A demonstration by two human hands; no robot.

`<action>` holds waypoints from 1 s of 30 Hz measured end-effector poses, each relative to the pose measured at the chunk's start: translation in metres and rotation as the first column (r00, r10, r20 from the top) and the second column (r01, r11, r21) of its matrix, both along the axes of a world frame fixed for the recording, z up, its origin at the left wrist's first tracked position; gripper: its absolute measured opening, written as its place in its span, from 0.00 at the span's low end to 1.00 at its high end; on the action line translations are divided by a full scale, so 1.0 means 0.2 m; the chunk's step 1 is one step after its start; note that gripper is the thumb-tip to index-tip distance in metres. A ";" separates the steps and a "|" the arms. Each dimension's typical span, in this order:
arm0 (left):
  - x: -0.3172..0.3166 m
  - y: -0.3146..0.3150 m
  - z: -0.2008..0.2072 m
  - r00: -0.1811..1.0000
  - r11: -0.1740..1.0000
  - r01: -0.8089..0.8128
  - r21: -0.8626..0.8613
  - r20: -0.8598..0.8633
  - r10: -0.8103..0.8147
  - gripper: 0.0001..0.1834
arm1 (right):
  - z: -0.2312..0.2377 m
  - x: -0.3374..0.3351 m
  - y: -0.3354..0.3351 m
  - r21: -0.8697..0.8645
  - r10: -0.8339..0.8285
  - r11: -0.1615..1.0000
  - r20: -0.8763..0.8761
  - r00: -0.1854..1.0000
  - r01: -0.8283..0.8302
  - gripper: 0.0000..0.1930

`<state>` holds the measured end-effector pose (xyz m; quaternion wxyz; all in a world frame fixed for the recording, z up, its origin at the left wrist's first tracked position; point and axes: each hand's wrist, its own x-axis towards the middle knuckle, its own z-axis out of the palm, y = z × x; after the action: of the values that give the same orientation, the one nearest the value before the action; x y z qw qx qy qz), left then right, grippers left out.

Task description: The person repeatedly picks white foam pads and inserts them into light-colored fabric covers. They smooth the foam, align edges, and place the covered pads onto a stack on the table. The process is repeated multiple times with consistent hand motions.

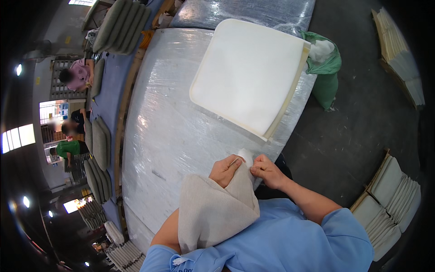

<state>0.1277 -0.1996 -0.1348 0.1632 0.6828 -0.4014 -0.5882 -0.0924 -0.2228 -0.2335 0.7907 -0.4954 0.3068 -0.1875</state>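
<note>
My left hand [224,171] is closed on the edge of a beige fabric cover [213,208], which hangs over my left forearm and against my body. A tuft of white stuffing [245,156] shows at the cover's upper corner, between my two hands. Beside it, my right hand [267,172] is closed, its fingertips pinched against the white tuft. Beyond the hands, a white foam cushion pad [249,77] with rounded far corners lies flat on the plastic-wrapped table [158,122].
A green sack [326,88] with white stuffing [321,51] stands at the table's right edge. Stacked cushion pieces [385,199] stand on the floor at right. Leftward, a long blue-topped bench [118,86] bears grey cushions [100,145], with several people beyond it.
</note>
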 end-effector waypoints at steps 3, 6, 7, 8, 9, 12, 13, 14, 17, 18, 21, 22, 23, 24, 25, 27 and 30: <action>0.02 0.02 -0.05 1.000 1.000 0.019 -0.020 0.024 -0.019 0.16 | -0.03 0.01 0.00 0.001 0.027 1.000 -0.004 1.000 -0.027 0.22; 0.03 0.04 -0.08 0.999 0.999 0.023 -0.041 0.031 -0.021 0.16 | -0.07 0.02 0.00 0.038 0.048 0.998 -0.011 0.999 -0.047 0.21; 0.02 0.04 -0.09 0.999 0.999 0.011 -0.033 0.032 -0.010 0.16 | -0.08 0.02 0.00 0.045 0.058 0.997 -0.014 0.998 -0.057 0.21; 0.02 0.04 -0.09 0.999 1.000 0.001 -0.025 0.033 0.000 0.16 | -0.08 0.02 0.00 0.052 0.067 0.996 -0.017 0.998 -0.066 0.21; 0.02 0.04 -0.09 0.999 0.999 0.010 -0.033 0.040 -0.009 0.16 | -0.09 0.02 0.01 0.063 0.059 0.996 -0.027 0.998 -0.057 0.20; 0.02 0.05 -0.11 0.998 0.997 0.017 -0.069 0.059 -0.013 0.17 | -0.09 0.02 0.02 0.109 0.039 0.994 -0.059 0.997 -0.033 0.19; 0.01 0.05 -0.11 0.998 0.996 0.004 -0.085 0.059 0.001 0.16 | -0.08 0.02 0.01 0.135 0.037 0.991 -0.076 0.996 -0.027 0.19; 0.00 0.05 -0.10 0.998 0.995 -0.007 -0.101 0.059 0.013 0.16 | -0.07 0.02 0.02 0.161 0.035 0.987 -0.092 0.995 -0.019 0.19; -0.01 0.04 -0.07 0.995 0.994 0.024 -0.110 0.099 -0.013 0.16 | -0.03 0.01 0.05 0.179 0.042 0.984 -0.143 0.989 -0.016 0.18; -0.01 0.04 -0.06 0.992 0.995 0.051 -0.081 0.123 -0.041 0.16 | -0.03 0.00 0.06 0.193 0.028 0.981 -0.113 0.993 -0.006 0.18; -0.02 0.05 -0.03 0.994 0.999 0.004 -0.035 0.106 0.000 0.15 | -0.05 -0.04 0.14 0.218 0.005 0.976 -0.018 1.000 -0.001 0.18; -0.01 0.08 -0.03 0.994 0.995 -0.093 -0.040 0.052 0.095 0.15 | -0.04 -0.05 0.17 0.216 0.009 0.976 0.027 1.000 -0.014 0.18; 0.00 0.12 -0.04 0.982 0.981 -0.191 -0.041 -0.002 0.191 0.15 | -0.03 -0.06 0.20 0.211 0.013 0.977 0.072 0.997 -0.028 0.19; 0.02 0.16 -0.03 0.971 0.970 -0.238 0.037 0.026 0.238 0.14 | -0.03 -0.06 0.23 0.190 0.073 0.978 0.082 0.994 -0.087 0.20; 0.06 0.18 -0.02 0.959 0.953 -0.283 0.111 0.055 0.278 0.14 | -0.04 -0.06 0.26 0.165 0.130 0.976 0.089 0.988 -0.143 0.20; 0.08 0.22 -0.02 0.949 0.936 -0.312 0.160 0.087 0.302 0.13 | -0.08 -0.01 0.36 0.166 0.119 0.974 0.213 0.970 -0.156 0.21; 0.09 0.26 -0.07 0.964 0.962 -0.261 0.079 0.072 0.256 0.15 | -0.03 0.00 0.34 0.230 0.280 0.924 0.141 0.950 -0.306 0.21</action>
<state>0.1448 -0.1468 -0.1486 0.1960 0.7535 -0.2875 -0.5578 -0.0924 -0.1554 -0.2403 0.8808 -0.4220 0.2082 -0.0532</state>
